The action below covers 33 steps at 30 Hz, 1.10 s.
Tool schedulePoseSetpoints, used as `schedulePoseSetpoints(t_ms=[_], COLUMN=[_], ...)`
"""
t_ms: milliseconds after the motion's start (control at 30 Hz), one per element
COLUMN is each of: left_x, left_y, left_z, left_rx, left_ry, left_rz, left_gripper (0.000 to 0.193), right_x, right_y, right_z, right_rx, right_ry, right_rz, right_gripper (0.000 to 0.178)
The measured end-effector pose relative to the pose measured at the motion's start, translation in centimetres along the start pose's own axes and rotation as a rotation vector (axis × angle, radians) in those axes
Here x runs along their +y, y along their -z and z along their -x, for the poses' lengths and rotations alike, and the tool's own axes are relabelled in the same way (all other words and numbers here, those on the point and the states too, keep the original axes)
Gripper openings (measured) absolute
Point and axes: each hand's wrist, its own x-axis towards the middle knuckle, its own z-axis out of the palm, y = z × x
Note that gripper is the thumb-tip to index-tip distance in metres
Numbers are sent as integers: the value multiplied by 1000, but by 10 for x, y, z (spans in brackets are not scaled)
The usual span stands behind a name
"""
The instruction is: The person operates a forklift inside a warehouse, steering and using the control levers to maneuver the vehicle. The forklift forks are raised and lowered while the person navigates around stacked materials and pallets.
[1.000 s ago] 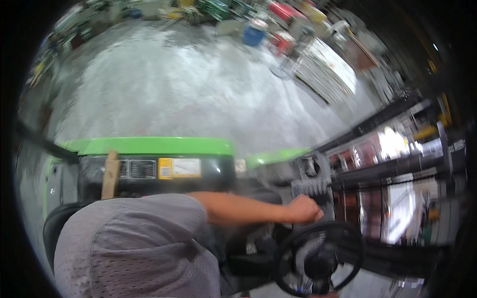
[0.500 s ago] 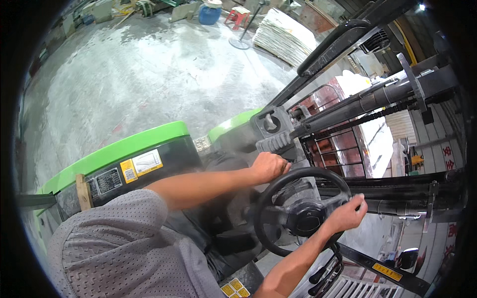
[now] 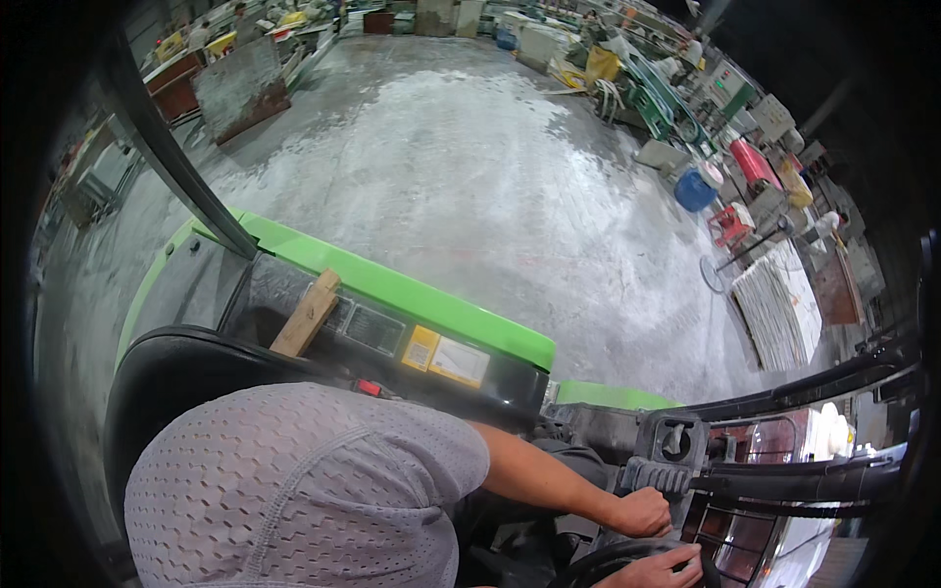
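At the lower right is the black steering wheel point(image 3: 596, 561) of a vehicle, cut off by the picture's lower edge. My right hand point(image 3: 659, 570) lies across its rim with bent fingers; the underside of this grip is hidden. Just beyond the wheel, my left hand point(image 3: 642, 513) is closed in a fist, and whatever it holds does not show. A grey, dusty console point(image 3: 674, 438) with a ribbed rubber boot stands beyond the left hand.
The vehicle's green side panel point(image 3: 412, 299) carries a wooden block point(image 3: 306, 312). A black seat back point(image 3: 157, 382) curves behind me. Across the concrete floor point(image 3: 441, 176) stand a blue barrel point(image 3: 698, 186), a red stool point(image 3: 730, 225), stacked pale sheets point(image 3: 779, 304) and a leaning slab point(image 3: 238, 88).
The view has swung left and back, bringing the seat back and more floor into sight. The wheel and both hands now sit lower and farther right in the picture.
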Motion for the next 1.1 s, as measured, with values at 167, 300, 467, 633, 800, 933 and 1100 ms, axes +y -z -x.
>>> schedulePoseSetpoints(t_ms=[167, 300, 467, 633, 800, 933, 1100], left_x=[-2, 0, -6, -16, -27, -20, 19], left_y=[9, 22, 29, 35, 28, 55, 151], left_z=[21, 31, 29, 35, 26, 34, 136], left_rx=[-5, 26, 85, 140, 146, 116, 61], left_ry=[-45, -57, -77, -65, -55, -48, -13], left_rz=[1, 13, 16, 10, 37, 4, -28], left_gripper=[37, 37, 36, 35, 39, 37, 38], right_x=[-14, -29, -39, -47, -45, -61, -126], right_y=[21, 32, 23, 21, 20, 44, 154], right_z=[31, 38, 40, 58, 73, 94, 183], right_rx=[-21, -61, -18, 10, -48, -108, -132], right_ry=[73, 47, 61, 79, 71, 122, 140], right_rz=[6, -11, -58, 18, -79, -100, -137], right_gripper=[19, 21, 20, 19, 20, 22, 23])
